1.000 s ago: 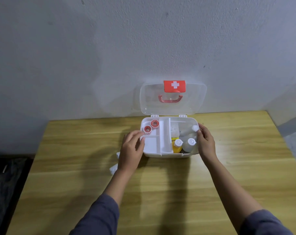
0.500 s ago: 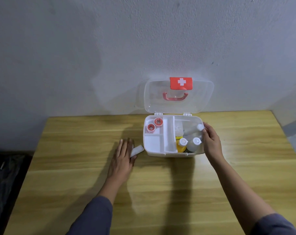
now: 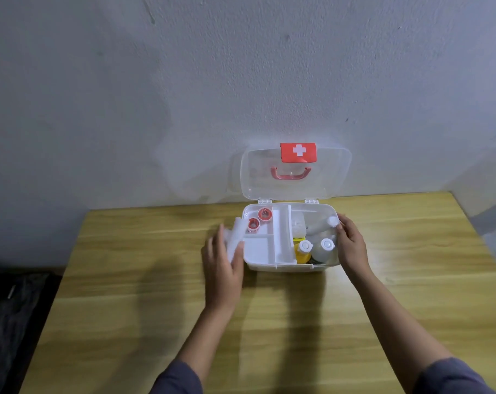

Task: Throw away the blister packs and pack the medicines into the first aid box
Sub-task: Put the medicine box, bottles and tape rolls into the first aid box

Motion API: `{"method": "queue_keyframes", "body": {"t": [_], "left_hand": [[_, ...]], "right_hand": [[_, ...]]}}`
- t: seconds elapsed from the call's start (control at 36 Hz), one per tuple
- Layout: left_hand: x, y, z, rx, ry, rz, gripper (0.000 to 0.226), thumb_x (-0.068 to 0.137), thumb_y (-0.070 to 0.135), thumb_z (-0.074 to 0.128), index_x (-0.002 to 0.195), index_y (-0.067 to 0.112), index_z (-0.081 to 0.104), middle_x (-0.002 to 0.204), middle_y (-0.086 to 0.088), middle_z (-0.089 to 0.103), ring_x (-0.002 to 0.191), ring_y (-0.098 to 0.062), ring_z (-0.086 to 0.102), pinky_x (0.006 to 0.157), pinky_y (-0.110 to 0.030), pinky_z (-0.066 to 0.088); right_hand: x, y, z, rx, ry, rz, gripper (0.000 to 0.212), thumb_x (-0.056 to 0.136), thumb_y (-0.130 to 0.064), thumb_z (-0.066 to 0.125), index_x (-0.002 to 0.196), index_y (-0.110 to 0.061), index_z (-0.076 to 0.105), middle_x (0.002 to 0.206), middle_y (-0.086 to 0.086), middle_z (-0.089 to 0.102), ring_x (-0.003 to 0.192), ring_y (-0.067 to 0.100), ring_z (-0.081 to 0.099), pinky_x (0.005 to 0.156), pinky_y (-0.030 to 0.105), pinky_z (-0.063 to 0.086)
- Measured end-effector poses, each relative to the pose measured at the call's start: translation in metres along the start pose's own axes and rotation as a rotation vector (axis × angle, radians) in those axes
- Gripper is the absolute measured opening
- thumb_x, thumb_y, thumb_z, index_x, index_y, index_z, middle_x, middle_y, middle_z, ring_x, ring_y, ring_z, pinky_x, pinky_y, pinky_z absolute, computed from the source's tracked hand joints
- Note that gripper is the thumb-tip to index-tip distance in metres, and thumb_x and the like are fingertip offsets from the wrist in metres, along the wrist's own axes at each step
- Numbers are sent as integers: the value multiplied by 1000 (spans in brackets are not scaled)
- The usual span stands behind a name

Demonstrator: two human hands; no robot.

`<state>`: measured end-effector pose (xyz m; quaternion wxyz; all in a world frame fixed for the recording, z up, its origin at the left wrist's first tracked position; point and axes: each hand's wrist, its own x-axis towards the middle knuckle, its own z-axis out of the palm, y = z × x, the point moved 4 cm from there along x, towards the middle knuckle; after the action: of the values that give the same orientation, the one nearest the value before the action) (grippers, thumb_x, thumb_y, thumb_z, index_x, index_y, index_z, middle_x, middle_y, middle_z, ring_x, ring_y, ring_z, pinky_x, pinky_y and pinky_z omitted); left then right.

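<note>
A white first aid box stands open at the table's far middle, its clear lid leaning on the wall. Its white tray holds two red-rimmed tape rolls. The right half holds a yellow bottle and white-capped bottles. My left hand is at the box's left side, holding a white roll-shaped packet lifted beside the rim. My right hand grips the box's right wall, its fingers by a lying bottle's cap.
The wooden table ends at a grey wall behind the box. A dark bag or bin lies on the floor past the table's left edge. The table's right edge drops to grey floor.
My left hand went from flat on the table onto the white packet and raised it to the box's left rim. My right hand has stayed on the box's right side.
</note>
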<state>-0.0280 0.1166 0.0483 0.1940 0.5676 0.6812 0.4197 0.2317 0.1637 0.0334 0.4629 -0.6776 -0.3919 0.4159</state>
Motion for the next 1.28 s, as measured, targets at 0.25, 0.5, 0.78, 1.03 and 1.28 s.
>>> {"method": "queue_keyframes", "body": {"t": [0.25,0.5,0.78,1.03,1.28], "left_hand": [[2,34,46,353,-258,191,54,89,38,33,129,6,50,130,-15,56,104,-34,58,86,-39,50],[-7,37,62,381,-278,224,50,89,29,35,130,3,49,137,-17,50,131,-35,41,105,-52,32],[-4,47,80,329,-266,70,51,95,8,33,144,2,19,155,-12,17,145,-24,10,114,-27,-1],[1,63,78,297,-250,-18,52,91,9,43,141,7,30,146,-13,30,134,-32,24,108,-38,29],[-11,54,73,234,-225,92,42,85,21,50,124,8,56,109,-8,61,101,-29,51,90,-38,43]], "right_hand": [[1,-1,0,8,-24,0,32,98,-12,35,124,-13,53,116,-2,57,104,13,52,75,12,40],[3,0,-2,7,-27,7,33,97,-12,35,125,-15,52,115,-5,56,105,12,51,71,5,40],[7,3,-4,13,-64,-10,33,97,-11,36,126,-12,52,119,-3,56,109,13,51,74,5,40],[8,1,-7,3,-118,-17,33,97,-10,36,127,-13,51,120,-4,55,109,13,51,79,12,40],[9,-2,-11,-18,-164,-24,33,96,-7,35,125,-13,51,117,-3,55,109,15,51,88,25,39]]}}
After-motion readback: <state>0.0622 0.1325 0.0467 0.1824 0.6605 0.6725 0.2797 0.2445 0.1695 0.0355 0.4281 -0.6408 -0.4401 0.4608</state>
